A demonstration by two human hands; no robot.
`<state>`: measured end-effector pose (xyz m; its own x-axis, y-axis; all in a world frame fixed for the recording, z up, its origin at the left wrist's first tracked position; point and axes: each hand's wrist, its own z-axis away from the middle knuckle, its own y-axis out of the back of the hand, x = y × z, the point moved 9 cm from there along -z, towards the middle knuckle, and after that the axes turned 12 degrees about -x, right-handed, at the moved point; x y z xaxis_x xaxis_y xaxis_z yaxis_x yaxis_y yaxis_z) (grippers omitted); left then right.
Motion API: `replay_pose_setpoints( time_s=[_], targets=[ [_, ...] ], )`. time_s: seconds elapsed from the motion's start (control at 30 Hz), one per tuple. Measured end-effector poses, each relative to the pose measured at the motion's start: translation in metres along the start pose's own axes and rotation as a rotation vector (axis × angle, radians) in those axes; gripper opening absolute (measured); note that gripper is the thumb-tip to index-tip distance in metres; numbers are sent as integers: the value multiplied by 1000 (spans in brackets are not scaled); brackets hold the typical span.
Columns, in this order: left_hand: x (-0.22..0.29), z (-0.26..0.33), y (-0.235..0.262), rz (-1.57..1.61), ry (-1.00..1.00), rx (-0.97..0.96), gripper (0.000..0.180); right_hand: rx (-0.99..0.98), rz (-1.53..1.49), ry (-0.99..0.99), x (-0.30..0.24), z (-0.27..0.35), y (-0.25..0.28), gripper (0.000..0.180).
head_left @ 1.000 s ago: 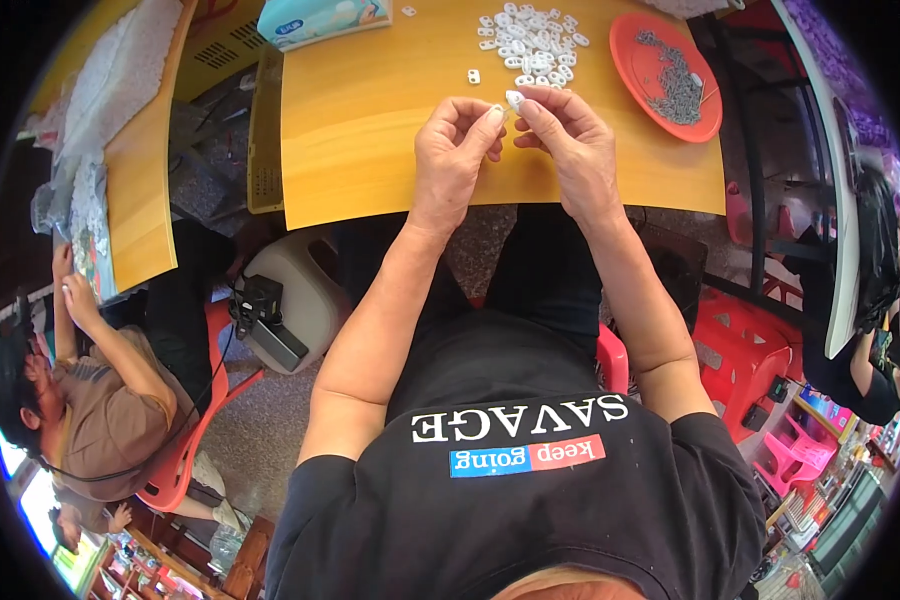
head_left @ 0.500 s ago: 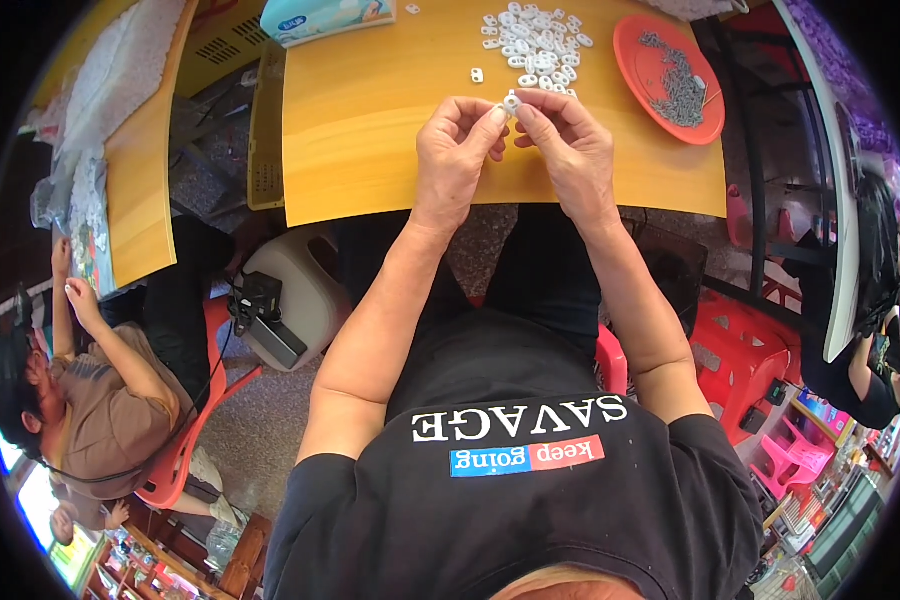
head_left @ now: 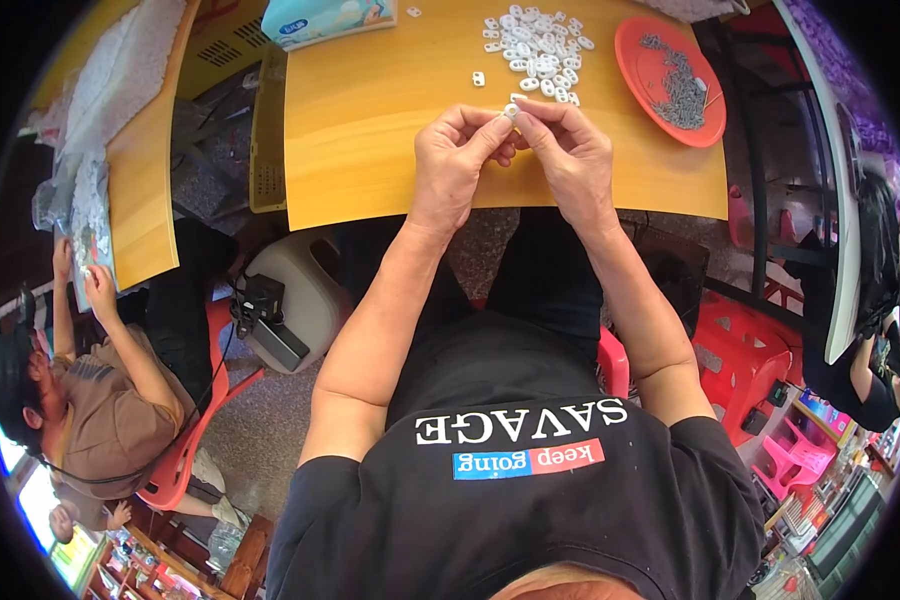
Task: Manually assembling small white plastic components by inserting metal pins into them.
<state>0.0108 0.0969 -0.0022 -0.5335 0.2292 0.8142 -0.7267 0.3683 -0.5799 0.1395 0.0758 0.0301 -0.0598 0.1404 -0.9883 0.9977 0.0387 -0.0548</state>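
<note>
Between my two hands, over the near part of the yellow table point(head_left: 370, 150), a small white plastic piece with a hole point(head_left: 511, 111) is pinched. My left hand point(head_left: 455, 155) grips it with thumb and forefinger from the left. From the right, my right hand point(head_left: 567, 155) holds the same piece between thumb and fingertips. Fingertips cover part of it, so any smaller item there cannot be made out. Just beyond my hands lies a loose pile of similar white two-holed pieces point(head_left: 535, 50). A red plate point(head_left: 630, 60) at the right bears many small grey metal parts point(head_left: 682, 95).
A blue tissue pack point(head_left: 330, 20) lies at the table's far left. One white piece point(head_left: 478, 79) sits apart from the pile. At another table point(head_left: 145, 200) on the left, a seated person point(head_left: 120, 400) handles small white things. Red stools point(head_left: 735, 350) stand at the right.
My hands have come slightly nearer to me with the white piece, which has turned a little. At the left, the other person's hand has shifted.
</note>
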Motion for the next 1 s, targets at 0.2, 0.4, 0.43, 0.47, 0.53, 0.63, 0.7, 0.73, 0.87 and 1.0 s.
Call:
replay_pose_setpoints(
  time_s=[0.2, 0.4, 0.43, 0.47, 0.53, 0.63, 0.7, 0.73, 0.87, 1.0],
  targets=[
    [1, 1, -4, -5, 2, 35, 12, 15, -140, -74, 6, 2, 4, 22],
    [9, 8, -7, -70, -19, -52, 23, -87, -398, -165, -3, 0, 5, 31],
    [16, 8, -11, -98, -90, -82, 25, -124, -462, -181, -7, -1, 0, 36],
    [23, 8, -15, -127, -162, -111, 28, -130, -465, -179, -12, -1, -1, 36],
    [34, 9, -26, -209, -224, -171, 30, -190, -550, -234, -15, 2, -13, 50],
    [37, 13, -39, -270, -241, -273, 33, -234, -607, -276, -19, 8, -23, 59],
    [33, 16, -42, -187, -191, -252, 32, -224, -624, -287, -22, 10, -27, 60],
    [32, 18, -42, -157, -178, -258, 32, -207, -626, -293, -21, 10, -28, 61],
    [28, 22, -40, -27, -143, -236, 26, -244, -673, -308, -17, 12, -34, 65],
    [31, 25, -35, 36, -136, -193, 19, -258, -679, -288, -18, 11, -44, 66]
  ],
)
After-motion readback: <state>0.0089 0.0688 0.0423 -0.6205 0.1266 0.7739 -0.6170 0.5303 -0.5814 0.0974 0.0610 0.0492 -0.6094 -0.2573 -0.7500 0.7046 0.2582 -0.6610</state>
